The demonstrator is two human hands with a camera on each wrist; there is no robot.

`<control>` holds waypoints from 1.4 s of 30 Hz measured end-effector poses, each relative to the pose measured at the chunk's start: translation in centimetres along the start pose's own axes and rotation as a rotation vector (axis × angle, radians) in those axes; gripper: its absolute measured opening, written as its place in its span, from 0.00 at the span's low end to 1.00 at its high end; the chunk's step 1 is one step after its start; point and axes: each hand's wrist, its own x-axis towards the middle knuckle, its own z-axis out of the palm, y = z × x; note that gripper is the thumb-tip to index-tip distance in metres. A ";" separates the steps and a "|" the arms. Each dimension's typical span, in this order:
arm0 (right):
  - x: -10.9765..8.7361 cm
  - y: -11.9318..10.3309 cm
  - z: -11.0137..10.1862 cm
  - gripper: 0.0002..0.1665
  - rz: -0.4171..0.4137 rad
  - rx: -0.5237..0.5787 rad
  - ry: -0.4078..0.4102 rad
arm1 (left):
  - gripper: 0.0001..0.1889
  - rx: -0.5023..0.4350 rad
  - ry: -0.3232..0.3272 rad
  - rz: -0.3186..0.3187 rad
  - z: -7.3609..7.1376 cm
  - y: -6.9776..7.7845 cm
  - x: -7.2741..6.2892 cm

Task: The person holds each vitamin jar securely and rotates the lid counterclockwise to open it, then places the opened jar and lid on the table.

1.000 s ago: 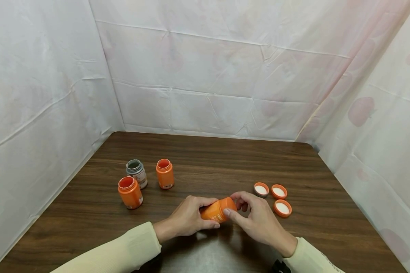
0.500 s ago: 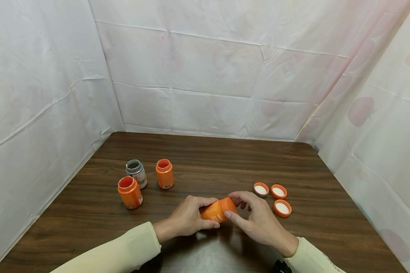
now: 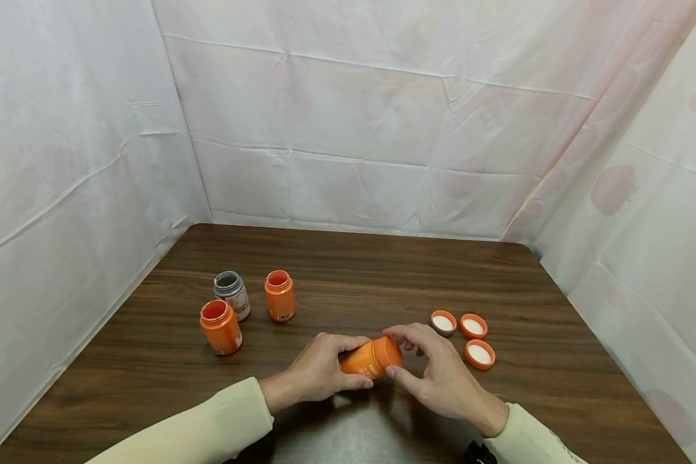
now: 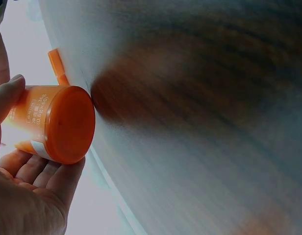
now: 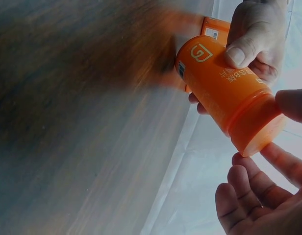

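Note:
An orange plastic bottle (image 3: 356, 364) with pale lettering lies tilted over the near middle of the table, its cap (image 3: 387, 352) pointing right. My left hand (image 3: 319, 370) grips the bottle's body, thumb on the near side and fingers on the far side. At the cap, my right hand (image 3: 441, 377) pinches the rim between thumb and index finger. In the right wrist view the other right fingers hang loosely curled below the cap (image 5: 259, 125). The cap sits on the bottle; whether it is loose I cannot tell.
Two uncapped orange bottles (image 3: 222, 332) (image 3: 280, 301) and an uncapped grey bottle (image 3: 238, 301) stand upright at the left. Right of my right hand lie three upturned caps (image 3: 443, 322) (image 3: 473, 326) (image 3: 479, 354) with white liners. Pale curtains (image 3: 348, 129) border the brown table (image 3: 371, 270).
My right thumb has slid a little right and nearer along the cap, and the index fingertip has shifted slightly left. The left hand and bottle have stayed put.

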 end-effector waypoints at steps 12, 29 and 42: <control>0.1 -0.2 -0.1 0.36 -0.070 0.032 0.001 | 0.27 -0.001 0.007 0.009 0.0 0.0 -0.1; 0.0 -0.2 -0.2 0.42 -0.101 0.086 -0.022 | 0.27 0.001 0.009 0.003 0.1 0.0 -0.1; 0.1 -0.1 0.0 0.30 -0.020 0.028 0.030 | 0.26 -0.009 0.010 -0.007 0.1 0.1 -0.1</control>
